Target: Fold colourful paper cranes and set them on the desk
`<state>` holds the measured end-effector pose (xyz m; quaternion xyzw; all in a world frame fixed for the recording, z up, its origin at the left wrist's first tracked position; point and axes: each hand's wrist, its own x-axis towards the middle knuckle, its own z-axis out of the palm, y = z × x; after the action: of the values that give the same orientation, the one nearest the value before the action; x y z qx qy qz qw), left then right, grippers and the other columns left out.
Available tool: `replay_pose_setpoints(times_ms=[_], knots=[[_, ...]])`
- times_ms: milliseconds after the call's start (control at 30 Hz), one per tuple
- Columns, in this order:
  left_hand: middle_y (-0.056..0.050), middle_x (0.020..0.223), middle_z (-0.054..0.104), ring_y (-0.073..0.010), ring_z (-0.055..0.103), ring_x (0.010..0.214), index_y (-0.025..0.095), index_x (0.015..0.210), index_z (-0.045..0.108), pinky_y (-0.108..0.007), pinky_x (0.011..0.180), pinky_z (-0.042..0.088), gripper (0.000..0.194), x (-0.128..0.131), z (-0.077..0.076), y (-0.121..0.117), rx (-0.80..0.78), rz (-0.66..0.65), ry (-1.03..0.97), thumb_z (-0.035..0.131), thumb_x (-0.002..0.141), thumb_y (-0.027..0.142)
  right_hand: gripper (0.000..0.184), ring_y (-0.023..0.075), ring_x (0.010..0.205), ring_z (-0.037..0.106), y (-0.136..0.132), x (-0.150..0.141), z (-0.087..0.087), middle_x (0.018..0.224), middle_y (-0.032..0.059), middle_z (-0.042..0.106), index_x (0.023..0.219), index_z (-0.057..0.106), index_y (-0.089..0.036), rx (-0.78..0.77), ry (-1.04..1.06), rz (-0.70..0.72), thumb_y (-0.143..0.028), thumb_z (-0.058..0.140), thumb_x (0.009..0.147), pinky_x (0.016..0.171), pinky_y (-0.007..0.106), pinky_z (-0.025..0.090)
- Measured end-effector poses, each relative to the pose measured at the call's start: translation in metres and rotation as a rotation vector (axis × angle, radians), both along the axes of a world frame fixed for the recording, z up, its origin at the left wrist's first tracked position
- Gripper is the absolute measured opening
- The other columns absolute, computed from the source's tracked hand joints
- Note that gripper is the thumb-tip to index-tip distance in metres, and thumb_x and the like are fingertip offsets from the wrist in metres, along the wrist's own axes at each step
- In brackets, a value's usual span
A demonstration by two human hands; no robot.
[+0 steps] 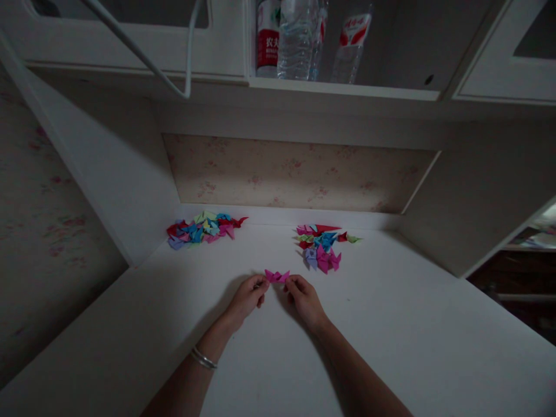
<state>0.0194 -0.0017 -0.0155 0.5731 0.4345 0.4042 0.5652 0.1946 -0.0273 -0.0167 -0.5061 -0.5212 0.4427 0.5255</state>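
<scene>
A small folded piece of pink origami paper (277, 277) is stretched between my two hands, just above the white desk. My left hand (248, 296) pinches its left end, with a silver bangle on that wrist. At its right end, my right hand (304, 298) pinches between thumb and fingers. Beyond my right hand lies a group of folded paper pieces (322, 242) in pink, blue, red, green and lilac. Farther left, against the back edge, sits a second heap of colourful folded paper (202, 229).
White desk surface (391, 324) spreads around my hands, with side panels left and right. Overhead, a shelf holds clear plastic bottles (297, 43) and a red-labelled bottle (268, 46). A white cable (143, 55) hangs in front of the cabinet at upper left.
</scene>
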Motion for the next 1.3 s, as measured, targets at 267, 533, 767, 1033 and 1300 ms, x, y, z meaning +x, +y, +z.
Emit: replay_pose_setpoints(times_ms=[267,533,767,1033,1300], knots=[[0.006,0.056,0.046,-0.0081,0.040,0.047,0.015,0.082,0.061,-0.021,0.044,0.027,0.026,0.002,0.006,-0.001,-0.043,0.025,-0.036,0.061,0.073,0.039,0.040,0.0114,0.049,0.043,0.000,-0.001,0.003,0.059,-0.0017,0.054,0.077,0.059,-0.018,-0.002,0.021,-0.010,-0.058,0.056,0.080,0.047,0.024,0.031],[0.005,0.056,0.048,-0.0077,0.041,0.046,0.015,0.081,0.061,-0.021,0.044,0.028,0.028,0.003,0.009,-0.003,-0.045,0.047,-0.010,0.060,0.074,0.042,0.037,0.0108,0.050,0.043,0.003,-0.001,-0.006,0.058,-0.0029,0.050,0.075,0.059,-0.018,0.016,0.041,-0.015,-0.054,0.056,0.082,0.048,0.024,0.032],[0.005,0.054,0.048,-0.0076,0.040,0.042,0.016,0.074,0.056,-0.022,0.042,0.029,0.041,0.006,0.016,-0.008,-0.041,0.082,-0.004,0.052,0.079,0.057,0.038,0.0110,0.050,0.043,0.004,0.000,-0.008,0.056,-0.0033,0.050,0.072,0.058,-0.018,0.015,0.047,0.009,-0.055,0.055,0.082,0.049,0.025,0.032],[0.006,0.052,0.047,-0.0074,0.041,0.042,0.018,0.072,0.054,-0.020,0.041,0.028,0.039,0.005,0.008,-0.004,-0.031,0.065,0.007,0.054,0.079,0.057,0.036,0.0112,0.050,0.042,0.003,0.001,-0.009,0.056,-0.0031,0.049,0.071,0.057,-0.019,0.000,0.072,0.017,-0.054,0.060,0.079,0.048,0.025,0.031],[0.006,0.065,0.050,-0.0055,0.042,0.043,0.017,0.086,0.056,-0.019,0.039,0.029,0.036,0.008,0.013,-0.006,-0.046,0.111,-0.031,0.059,0.075,0.052,0.036,0.0114,0.050,0.043,0.004,0.001,-0.009,0.056,-0.0033,0.051,0.069,0.057,-0.019,0.004,0.093,0.022,-0.054,0.062,0.076,0.048,0.025,0.032]])
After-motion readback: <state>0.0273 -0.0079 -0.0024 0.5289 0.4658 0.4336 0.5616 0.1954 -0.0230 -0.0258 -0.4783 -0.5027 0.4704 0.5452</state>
